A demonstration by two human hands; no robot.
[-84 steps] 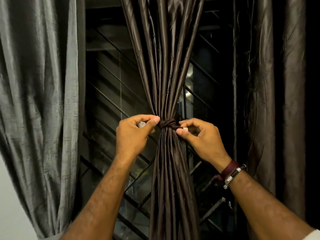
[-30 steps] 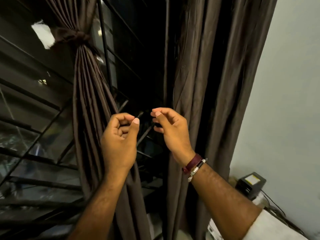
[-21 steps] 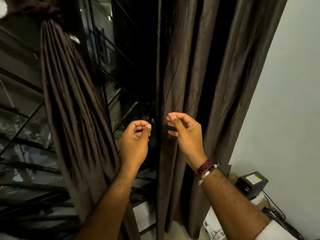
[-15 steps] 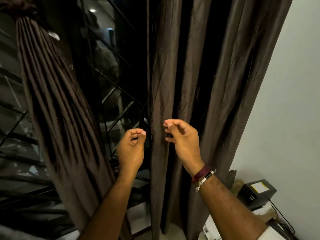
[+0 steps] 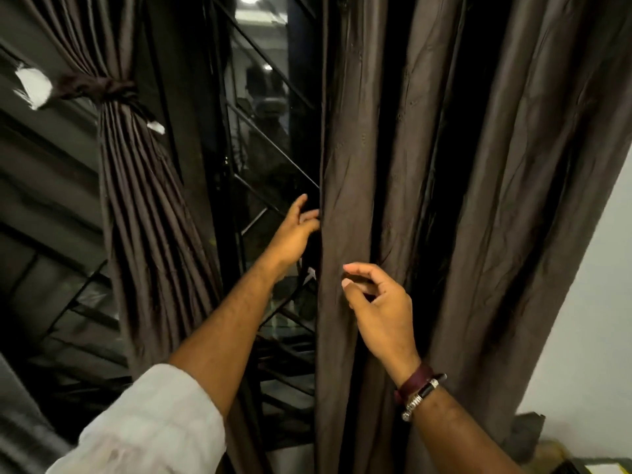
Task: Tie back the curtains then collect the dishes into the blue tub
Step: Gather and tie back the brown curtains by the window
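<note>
— So where are the 2 hands?
— Left hand (image 5: 294, 234) reaches to the inner edge of the loose brown curtain (image 5: 403, 165), fingers spread and relaxed, fingertips at the hem; whether they grip it I cannot tell. Right hand (image 5: 379, 313) hovers just in front of the same curtain, thumb and forefinger loosely curled, holding nothing.
— And the other curtain?
— Gathered curtain (image 5: 143, 206) hangs at left, bound by a dark tie (image 5: 102, 88) (white tag ends showing), window grille (image 5: 270, 148) between them.
</note>
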